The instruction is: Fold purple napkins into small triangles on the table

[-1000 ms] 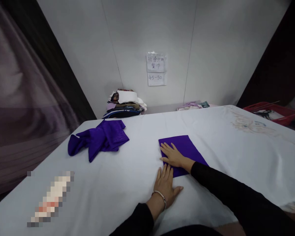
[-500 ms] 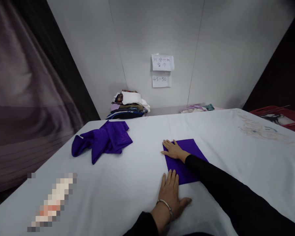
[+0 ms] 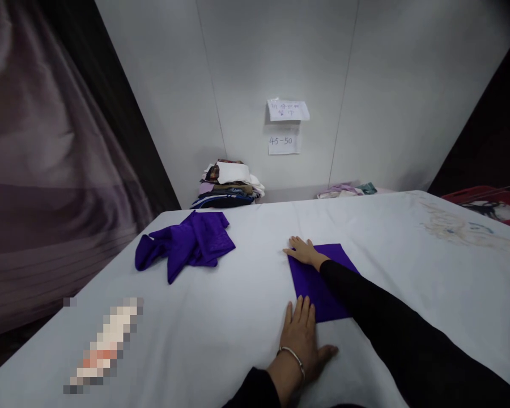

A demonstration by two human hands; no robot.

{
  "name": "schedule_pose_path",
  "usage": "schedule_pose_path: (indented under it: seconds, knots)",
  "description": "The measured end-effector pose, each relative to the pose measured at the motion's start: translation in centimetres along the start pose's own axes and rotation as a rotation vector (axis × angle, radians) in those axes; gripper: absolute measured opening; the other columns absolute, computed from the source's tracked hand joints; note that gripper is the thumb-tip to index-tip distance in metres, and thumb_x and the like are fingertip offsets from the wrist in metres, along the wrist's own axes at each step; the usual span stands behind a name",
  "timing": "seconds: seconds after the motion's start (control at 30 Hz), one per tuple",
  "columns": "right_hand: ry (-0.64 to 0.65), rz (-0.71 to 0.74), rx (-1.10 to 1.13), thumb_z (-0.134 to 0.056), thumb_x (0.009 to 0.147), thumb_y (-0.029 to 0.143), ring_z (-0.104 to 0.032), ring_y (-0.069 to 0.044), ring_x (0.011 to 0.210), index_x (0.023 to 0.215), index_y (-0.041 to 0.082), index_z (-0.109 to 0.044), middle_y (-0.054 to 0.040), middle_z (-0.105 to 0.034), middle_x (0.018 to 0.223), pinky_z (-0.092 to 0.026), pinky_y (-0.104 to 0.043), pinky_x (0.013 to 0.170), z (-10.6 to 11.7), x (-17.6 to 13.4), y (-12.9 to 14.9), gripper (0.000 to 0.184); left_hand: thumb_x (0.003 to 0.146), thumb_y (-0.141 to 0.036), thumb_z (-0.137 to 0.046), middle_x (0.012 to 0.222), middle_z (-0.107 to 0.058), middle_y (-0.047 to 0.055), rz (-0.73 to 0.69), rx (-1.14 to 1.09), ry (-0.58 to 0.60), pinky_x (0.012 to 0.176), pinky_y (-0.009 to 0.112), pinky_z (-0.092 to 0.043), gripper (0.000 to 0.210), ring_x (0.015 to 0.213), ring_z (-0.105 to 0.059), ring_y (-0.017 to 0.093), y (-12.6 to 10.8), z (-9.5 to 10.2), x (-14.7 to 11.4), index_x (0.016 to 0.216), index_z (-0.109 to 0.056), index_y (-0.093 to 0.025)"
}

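A purple cloth (image 3: pixel 306 280), folded into a flat rectangle, lies on the white-covered table (image 3: pixel 221 340). My right hand (image 3: pixel 305 251) rests flat on its far left corner with the fingers spread, and the black sleeve hides much of the cloth's right side. Nearer to me, my left hand (image 3: pixel 301 334), with a silver bangle at the wrist, lies palm down. Its fingertips touch the near left corner of the cloth, and the thumb points right over the table cover. Neither hand grips anything.
Another purple cloth (image 3: pixel 182 243) lies crumpled at the left. A blurred-out object (image 3: pixel 110 340) is at the near left. Stacked folded clothes (image 3: pixel 227 187) stand behind the table, with more fabric (image 3: pixel 344 190) to their right. A red basket (image 3: pixel 488 198) is at the far right.
My right hand has slid slightly toward the far edge of the cloth. The whole view has shifted a little; my left hand stays at the near corner.
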State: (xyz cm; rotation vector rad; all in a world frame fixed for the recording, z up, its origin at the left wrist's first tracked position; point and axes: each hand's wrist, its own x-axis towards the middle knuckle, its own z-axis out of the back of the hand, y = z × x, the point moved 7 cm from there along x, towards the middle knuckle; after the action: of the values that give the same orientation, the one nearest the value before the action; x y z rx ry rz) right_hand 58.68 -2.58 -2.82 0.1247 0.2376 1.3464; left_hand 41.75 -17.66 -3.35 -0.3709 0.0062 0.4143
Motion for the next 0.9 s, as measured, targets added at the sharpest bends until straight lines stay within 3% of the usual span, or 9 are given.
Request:
schedule_pose_path:
  seconds: [0.2, 0.3, 0.47, 0.67, 0.9]
  knots:
    - [0.008, 0.230, -0.023, -0.028, 0.078, 0.072, -0.005, -0.027, 0.135, 0.142, 0.017, -0.017, -0.0102, -0.012, 0.148, 0.002, -0.048, 0.105, -1.0, -4.8, 1.2, 0.085, 0.079, -0.068, -0.021, 0.148, -0.012, 0.012, -0.010, -0.008, -0.033, 0.110, 0.049, -0.005, 0.085, 0.136, 0.002, 0.026, 0.1, -0.2, 0.0, 0.140, -0.016, -0.009]
    - [0.020, 0.233, -0.002, -0.030, 0.075, 0.074, -0.005, -0.028, 0.135, 0.142, 0.017, -0.014, -0.0113, -0.011, 0.148, 0.001, -0.049, 0.105, -1.6, -5.5, 1.1, 0.090, 0.078, -0.069, -0.020, 0.147, -0.012, 0.013, -0.011, -0.014, -0.051, 0.111, 0.049, -0.005, 0.086, 0.136, 0.001, 0.025, 0.0, -0.2, 0.0, 0.139, -0.017, -0.008]
    - [0.032, 0.154, 0.017, -0.034, 0.072, 0.074, -0.004, -0.028, 0.135, 0.142, 0.014, -0.015, -0.0127, -0.010, 0.148, 0.002, -0.049, 0.105, -1.2, -2.9, 0.2, 0.094, 0.079, -0.069, -0.020, 0.148, -0.011, 0.013, -0.007, -0.017, -0.032, 0.110, 0.051, -0.004, 0.085, 0.135, 0.003, 0.026, -0.1, 0.0, -0.1, 0.140, -0.015, -0.010]
    - [0.042, 0.046, 0.023, -0.030, 0.077, 0.070, -0.005, -0.027, 0.135, 0.141, 0.014, -0.019, -0.0124, -0.013, 0.148, -0.002, -0.050, 0.105, -0.7, 0.4, -1.2, 0.086, 0.078, -0.069, -0.023, 0.148, -0.009, 0.012, -0.003, -0.031, -0.031, 0.110, 0.050, -0.005, 0.086, 0.135, 0.004, 0.026, 0.1, -0.3, 0.1, 0.140, -0.014, -0.010]
    - [0.033, -0.010, 0.015, -0.029, 0.079, 0.068, -0.008, -0.028, 0.134, 0.139, 0.015, -0.022, -0.0123, -0.014, 0.147, -0.007, -0.052, 0.103, -0.8, 3.3, -2.3, 0.080, 0.081, -0.057, -0.029, 0.148, -0.006, 0.012, 0.011, -0.004, 0.039, 0.110, 0.052, -0.005, 0.078, 0.135, 0.005, 0.027, 0.3, -0.8, 0.6, 0.140, -0.015, -0.009]
